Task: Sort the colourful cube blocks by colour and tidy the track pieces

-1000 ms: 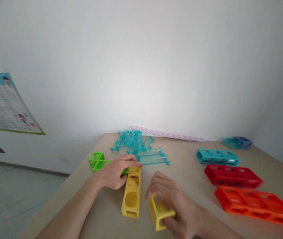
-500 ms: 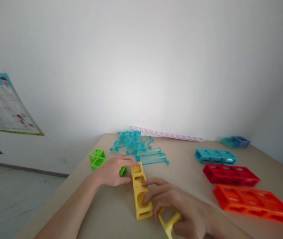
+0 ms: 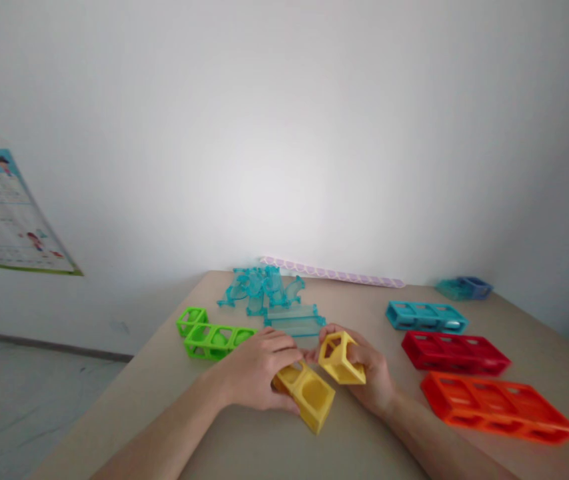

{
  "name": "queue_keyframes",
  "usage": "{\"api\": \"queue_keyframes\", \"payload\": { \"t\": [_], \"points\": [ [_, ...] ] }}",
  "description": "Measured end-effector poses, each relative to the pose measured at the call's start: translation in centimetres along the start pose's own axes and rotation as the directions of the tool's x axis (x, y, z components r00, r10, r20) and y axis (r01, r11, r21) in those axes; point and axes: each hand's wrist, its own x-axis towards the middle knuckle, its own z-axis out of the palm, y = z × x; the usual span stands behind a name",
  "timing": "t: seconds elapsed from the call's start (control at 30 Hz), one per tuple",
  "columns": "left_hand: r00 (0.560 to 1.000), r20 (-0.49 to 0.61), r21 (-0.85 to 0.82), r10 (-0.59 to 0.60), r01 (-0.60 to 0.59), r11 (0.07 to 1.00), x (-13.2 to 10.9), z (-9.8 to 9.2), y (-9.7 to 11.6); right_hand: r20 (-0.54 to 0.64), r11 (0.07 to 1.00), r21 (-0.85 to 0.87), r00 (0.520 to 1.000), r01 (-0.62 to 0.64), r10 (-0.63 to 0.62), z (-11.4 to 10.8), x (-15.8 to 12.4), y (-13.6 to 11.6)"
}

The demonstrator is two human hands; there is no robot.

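My left hand (image 3: pixel 264 367) is closed around a long yellow frame block (image 3: pixel 314 393) with round openings, covering its far end. The block slants so that its near end points right and toward me. In my right hand (image 3: pixel 372 370) is a single yellow cube frame (image 3: pixel 339 360), gripped between thumb and fingers just off the table. The two yellow pieces are close together but look apart. Left of my left hand lies a row of green frame blocks (image 3: pixel 217 341), with one more green cube (image 3: pixel 192 320) at its far left end.
Clear blue plastic track pieces (image 3: pixel 264 287) lie in a pile behind my hands. On the right stand three long blocks: teal (image 3: pixel 427 317), red (image 3: pixel 457 352) and orange (image 3: pixel 499 407). A purple patterned strip (image 3: pixel 334 272) rests along the wall, and a blue bin (image 3: pixel 474 288) sits far right.
My left hand has gripped the long yellow block and turned it. My right hand has left that block and brought the yellow cube up and forward. More of the green row shows.
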Motion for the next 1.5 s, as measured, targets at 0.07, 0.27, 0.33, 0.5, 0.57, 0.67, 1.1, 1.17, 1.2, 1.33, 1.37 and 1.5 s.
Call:
{"api": "queue_keyframes", "payload": {
  "t": [0.07, 0.27, 0.33, 0.5, 0.57, 0.67, 1.1, 1.17, 1.2, 1.33, 1.37, 1.5],
  "points": [
    [0.996, -0.079, -0.07, -0.038, 0.032, 0.997, 0.0, 0.5, -0.4, -0.143, 0.998, 0.063, 0.99, 0.013, -0.004, -0.2, 0.4, 0.3],
    [0.876, -0.262, -0.652, -0.404, 0.148, 0.744, -0.5, 0.9, -1.5, -0.201, 0.992, 0.129, 0.979, -0.017, 0.043, -0.3, 1.5, 0.9],
    [0.848, -0.226, -0.837, -0.479, 0.082, 0.541, -0.7, 1.0, -1.5, -0.201, 0.99, 0.137, 0.979, -0.014, 0.042, -0.3, 1.5, 1.1],
    [0.847, -0.188, -0.971, -0.497, -0.083, 0.226, -0.7, 1.1, -0.9, -0.207, 0.998, 0.057, 0.978, 0.01, 0.002, -0.1, 1.3, 1.3],
    [0.889, -0.157, -0.983, -0.43, -0.099, 0.154, -0.4, 1.0, -0.6, -0.193, 1.0, -0.005, 0.981, 0.021, -0.022, 0.0, 1.2, 1.4],
    [0.939, -0.031, -0.999, -0.342, -0.032, 0.001, -0.1, 0.6, -0.5, -0.178, 0.999, -0.034, 0.983, 0.029, -0.035, 0.0, 1.2, 1.6],
    [0.771, 0.143, -0.981, -0.62, 0.194, 0.015, -0.2, 1.0, -0.2, -0.024, 0.973, 0.231, 0.999, -0.018, 0.024, -0.1, 0.7, 0.7],
    [0.759, 0.249, -0.968, -0.602, 0.216, -0.127, 0.2, 1.4, 0.5, -0.016, 0.957, 0.287, 0.999, -0.034, 0.04, -0.1, 0.6, 0.5],
    [0.756, 0.285, -0.958, -0.589, 0.219, -0.183, 0.4, 1.7, 0.8, -0.026, 0.951, 0.309, 0.999, -0.034, 0.044, -0.1, 0.7, 0.5],
    [0.762, 0.258, -0.965, -0.593, 0.172, -0.198, 1.3, 2.6, 1.8, -0.111, 0.962, 0.273, 0.993, 0.001, 0.03, -0.2, 1.2, 1.0],
    [0.766, 0.224, -0.974, -0.603, 0.149, -0.173, 1.7, 3.0, 1.9, -0.134, 0.973, 0.228, 0.991, 0.024, 0.007, -0.2, 1.3, 1.2],
    [0.695, 0.106, -0.991, -0.711, 0.016, -0.133, 3.9, 5.0, 2.4, -0.217, 0.99, 0.013, 0.966, 0.144, -0.137, 0.0, 1.6, 2.0]
  ]
}}
